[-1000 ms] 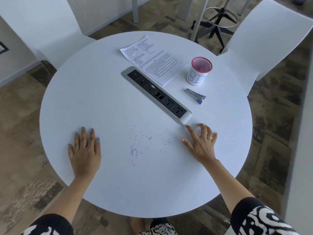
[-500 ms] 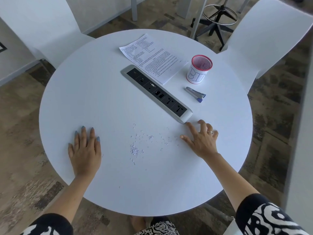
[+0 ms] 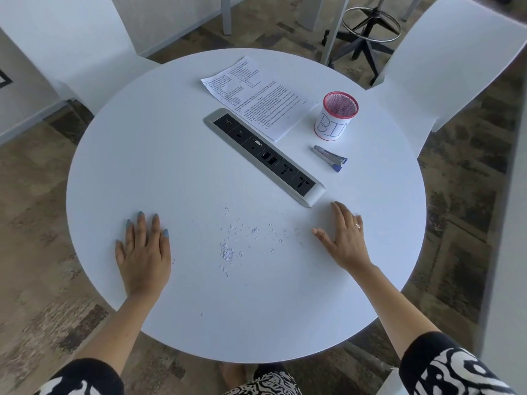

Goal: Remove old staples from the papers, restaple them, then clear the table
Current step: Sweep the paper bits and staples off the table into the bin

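Currently I see a round white bench (image 3: pixel 171 155) on mottled brown flooring, white chairs (image 3: pixel 456 61) behind. Left hand (image 3: pixel 144 252) and right hand (image 3: pixel 343 240) lie flat, fingers spread, flanking loose staples (image 3: pixel 231 246). Papers (image 3: pixel 256 95) lie far side beside stapler (image 3: pixel 330 159); cup (image 3: pixel 336 116) reads "BIN".

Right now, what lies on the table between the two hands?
In the head view, scattered loose staples and small paper bits lie on the table between the left hand and right hand.

Single head view, steeply down over round table (image 3: pixel 176 155), close.
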